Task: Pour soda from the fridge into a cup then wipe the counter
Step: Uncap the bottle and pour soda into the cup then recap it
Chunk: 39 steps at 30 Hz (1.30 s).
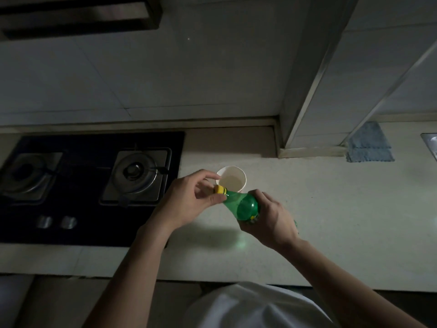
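Glossy green plastic bottle [243, 205]; matt white paper cup [233, 178]; speckled smooth stone table [331, 209]; fuzzy blue cloth [369, 146]; black glass hob [94, 143].

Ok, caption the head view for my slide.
Right hand holds a tilted green soda bottle while left hand grips its yellow cap, beside a white cup.
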Available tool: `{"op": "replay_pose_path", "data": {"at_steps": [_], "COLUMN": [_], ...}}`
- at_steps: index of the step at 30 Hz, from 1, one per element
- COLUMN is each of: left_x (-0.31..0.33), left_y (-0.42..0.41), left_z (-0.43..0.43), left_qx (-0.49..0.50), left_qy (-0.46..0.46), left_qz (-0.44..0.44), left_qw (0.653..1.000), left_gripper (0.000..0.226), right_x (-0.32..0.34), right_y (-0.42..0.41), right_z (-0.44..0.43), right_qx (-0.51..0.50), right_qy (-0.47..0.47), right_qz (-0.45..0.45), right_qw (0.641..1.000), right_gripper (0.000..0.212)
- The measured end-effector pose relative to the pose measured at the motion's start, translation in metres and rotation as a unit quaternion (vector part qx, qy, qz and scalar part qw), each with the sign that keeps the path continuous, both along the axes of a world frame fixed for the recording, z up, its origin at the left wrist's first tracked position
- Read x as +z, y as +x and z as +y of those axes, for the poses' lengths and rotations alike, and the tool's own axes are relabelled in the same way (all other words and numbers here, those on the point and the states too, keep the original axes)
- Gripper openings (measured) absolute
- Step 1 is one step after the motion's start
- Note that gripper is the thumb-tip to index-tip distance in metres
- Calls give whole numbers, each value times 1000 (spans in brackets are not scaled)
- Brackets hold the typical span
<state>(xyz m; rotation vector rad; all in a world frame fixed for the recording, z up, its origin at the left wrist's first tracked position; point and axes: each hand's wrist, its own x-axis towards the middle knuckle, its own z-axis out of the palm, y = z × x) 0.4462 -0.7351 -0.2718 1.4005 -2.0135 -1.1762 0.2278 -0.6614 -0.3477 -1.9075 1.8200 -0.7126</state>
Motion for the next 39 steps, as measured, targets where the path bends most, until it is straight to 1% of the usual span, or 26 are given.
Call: {"op": "replay_pose_path", "data": {"at_steps": [3, 6, 8, 11, 14, 18, 20, 22, 24, 26, 30, 33, 34, 37, 39], "left_x": [-4, -11, -14, -13, -14, -12, -11, -11, -11, -10, -14, -16, -15, -16, -16], "left_y": [4, 5, 5, 1, -4, -8, -12, -18, -22, -22, -19, -21, -23, -30, -35], "left_z": [-2, -4, -6, -7, -7, -1, 4, 9, 11, 12, 15, 18, 18, 15, 15], "left_qx": [37, 47, 43, 18, 1, -28, -21, -5, -1, -22, -51, -42, -29, 28, 63], "left_qy": [36, 25, 18, -12, -28, 20, 13, -8, -16, -19, -16, -37, -43, -35, -37], "left_qz": [-6, -3, 13, 16, 13, -32, -74, -90, -71, -60, -46, -65, -79, -124, -139], "left_qw": [999, 999, 999, 1000, 1000, 999, 997, 996, 997, 998, 998, 996, 996, 991, 988], "left_gripper": [49, 44, 38, 27, 18, 22, 24, 26, 26, 25, 25, 26, 27, 32, 31], "right_x": [-2, 4, 7, 9, 9, 5, 4, 4, 4, 3, 6, 6, 5, 5, 8], "right_y": [4, 3, -2, -8, -11, -11, -8, -6, -5, -8, -13, -12, -10, -8, -7], "right_z": [0, -5, -10, -14, -12, -3, 2, 6, 8, 9, 11, 13, 14, 14, 12], "right_qx": [-19, -22, -11, 16, 16, 8, -7, -32, -43, -26, 25, 27, 23, -11, -33], "right_qy": [-40, -65, -53, -1, 9, -16, -34, -49, -52, -34, 44, 61, 46, -36, -71], "right_qz": [77, 143, 142, 83, 65, 109, 157, 180, 166, 130, 56, 41, 58, 167, 201], "right_qw": [996, 987, 988, 996, 998, 994, 987, 982, 984, 991, 997, 997, 997, 985, 976], "right_gripper": [54, 55, 55, 54, 51, 50, 53, 56, 56, 53, 49, 49, 50, 54, 56]}}
